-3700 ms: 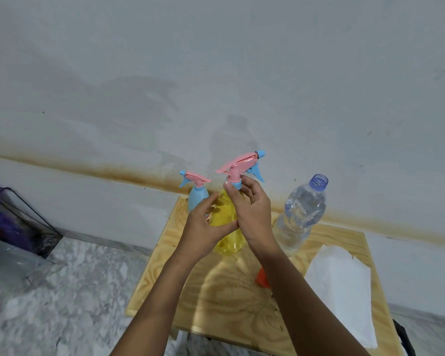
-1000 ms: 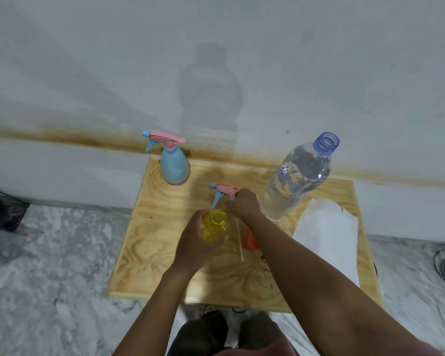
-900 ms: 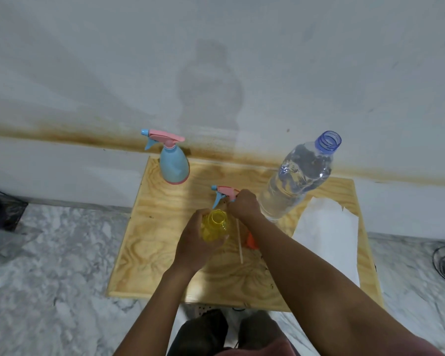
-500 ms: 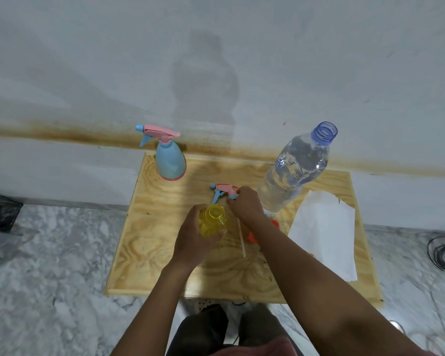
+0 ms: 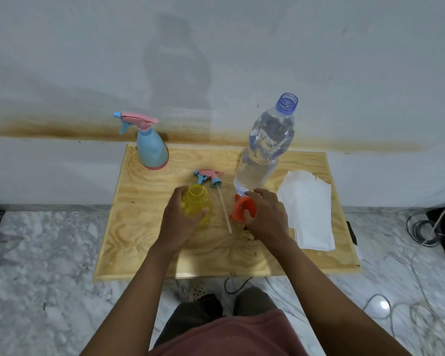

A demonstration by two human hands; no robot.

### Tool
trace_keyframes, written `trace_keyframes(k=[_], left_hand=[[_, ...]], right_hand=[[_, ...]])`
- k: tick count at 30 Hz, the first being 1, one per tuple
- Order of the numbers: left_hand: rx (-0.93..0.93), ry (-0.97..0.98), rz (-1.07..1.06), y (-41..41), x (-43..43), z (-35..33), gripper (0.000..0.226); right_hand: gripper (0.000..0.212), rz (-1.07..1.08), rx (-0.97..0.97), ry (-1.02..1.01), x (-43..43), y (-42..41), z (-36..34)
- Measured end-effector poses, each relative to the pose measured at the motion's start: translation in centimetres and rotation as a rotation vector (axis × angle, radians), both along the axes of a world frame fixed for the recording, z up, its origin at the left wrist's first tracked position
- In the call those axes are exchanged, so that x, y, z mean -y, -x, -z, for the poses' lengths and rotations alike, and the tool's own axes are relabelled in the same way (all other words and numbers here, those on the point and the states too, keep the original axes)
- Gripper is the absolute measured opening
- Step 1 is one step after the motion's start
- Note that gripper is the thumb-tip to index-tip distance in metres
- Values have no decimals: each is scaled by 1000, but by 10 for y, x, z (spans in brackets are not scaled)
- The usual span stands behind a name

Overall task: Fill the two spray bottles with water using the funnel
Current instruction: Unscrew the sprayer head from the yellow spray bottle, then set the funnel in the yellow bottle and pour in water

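head: left grip (image 5: pixel 176 223) holds yellow bottle (image 5: pixel 197 201), right grip (image 5: pixel 266 217) holds funnel (image 5: pixel 242 207).

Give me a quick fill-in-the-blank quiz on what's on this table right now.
The left hand grips the ____ bottle.
The right hand grips the ____ funnel.
The clear water bottle has no ____.
The spray bottle with its head on is ____.
Missing: yellow, orange, cap, blue.
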State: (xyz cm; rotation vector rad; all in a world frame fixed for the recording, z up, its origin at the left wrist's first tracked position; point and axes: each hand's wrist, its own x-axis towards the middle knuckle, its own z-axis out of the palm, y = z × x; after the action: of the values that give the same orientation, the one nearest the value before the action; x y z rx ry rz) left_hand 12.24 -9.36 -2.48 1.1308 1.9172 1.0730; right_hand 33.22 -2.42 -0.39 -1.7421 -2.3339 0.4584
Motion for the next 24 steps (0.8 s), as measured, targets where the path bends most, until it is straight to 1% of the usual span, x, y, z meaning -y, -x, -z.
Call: trace_keyframes(k=[2,4,9,13,19,21,24], left_hand=[[-2,-2,1,-1,0,-2,57],[-6,-5,0,-2,-1,-2,58],[-3,1,-10,-3,-2,-3,61],[28,1,-8,-2,-2,-5,63],[-12,-3,12,-2,-2,-8,70],[-14,-4,21,-1,-2,-9,70],[-8,-5,25,-2,-4,-8,67]], right_hand=[[49,-34,64,30,0,-7,5],[46,-56,85,38,-2,-9,8],[23,-60,58,-39,-10,-7,11],[24,-61,5,-60,-11,-7,6],[20,3,-181,-178,2,-9,-18],[20,-3,-245,-208,7,-6,-32],[21,-55,-376,-199,5,1,-57]])
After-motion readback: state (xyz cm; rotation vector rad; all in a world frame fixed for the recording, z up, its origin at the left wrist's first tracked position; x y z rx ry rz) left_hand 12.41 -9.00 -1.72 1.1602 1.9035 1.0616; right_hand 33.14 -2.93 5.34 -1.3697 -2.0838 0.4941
